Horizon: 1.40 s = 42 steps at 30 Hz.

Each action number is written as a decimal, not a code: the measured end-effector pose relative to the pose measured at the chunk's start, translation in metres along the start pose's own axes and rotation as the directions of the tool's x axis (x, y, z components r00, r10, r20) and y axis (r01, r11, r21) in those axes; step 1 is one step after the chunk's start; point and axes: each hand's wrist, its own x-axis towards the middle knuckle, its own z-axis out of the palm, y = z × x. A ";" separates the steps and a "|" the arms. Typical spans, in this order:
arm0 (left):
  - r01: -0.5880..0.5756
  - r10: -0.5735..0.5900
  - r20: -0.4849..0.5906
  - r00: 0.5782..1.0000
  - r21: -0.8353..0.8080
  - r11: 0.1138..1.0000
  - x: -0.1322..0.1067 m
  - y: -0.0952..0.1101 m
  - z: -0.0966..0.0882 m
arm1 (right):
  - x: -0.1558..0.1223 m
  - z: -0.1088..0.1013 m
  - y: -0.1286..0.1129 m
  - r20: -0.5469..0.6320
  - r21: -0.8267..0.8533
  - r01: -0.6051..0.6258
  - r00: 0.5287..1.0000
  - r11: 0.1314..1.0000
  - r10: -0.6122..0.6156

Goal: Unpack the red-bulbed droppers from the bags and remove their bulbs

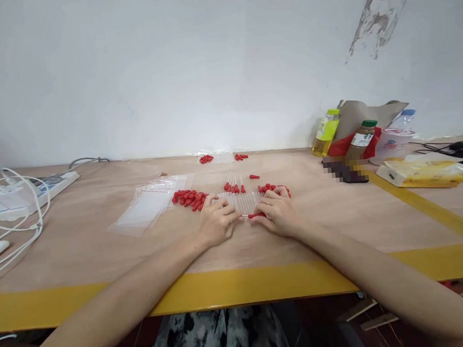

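My left hand (216,222) and my right hand (276,214) rest on the table side by side, fingers curled in a pinch toward each other. Between them lies a row of clear plastic tubes (242,200). My right hand's fingertips pinch a small red cap (256,215) at the near end of a tube; my left hand's fingers close on that tube's side. A pile of red caps (189,198) lies just left of my left hand. More red caps (272,188) lie behind my right hand.
Clear zip bags (147,205) lie to the left. A power strip (50,185) and white cables (20,213) sit far left. Drink bottles (325,132), a paper bag (366,112) and a yellow packet (426,171) stand at the right. Yellow tape (241,287) marks the table's front edge.
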 end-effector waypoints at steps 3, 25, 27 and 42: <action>-0.009 0.009 -0.001 1.000 -0.022 1.000 0.000 0.001 0.000 | 0.000 -0.004 0.002 0.080 0.141 0.019 0.996 0.990 -0.030; -0.015 0.013 -0.019 1.000 -0.084 0.996 0.000 0.000 -0.007 | 0.001 -0.020 0.008 0.218 0.443 -0.047 0.974 0.895 -0.057; -0.032 0.031 -0.025 0.999 -0.036 0.999 0.000 -0.001 -0.007 | 0.001 -0.019 0.008 0.182 0.386 -0.025 0.982 0.922 -0.049; 0.268 -0.278 -0.109 0.954 -0.104 0.958 -0.007 -0.019 -0.007 | -0.013 -0.018 0.024 -0.154 -0.145 0.028 0.987 0.989 -0.051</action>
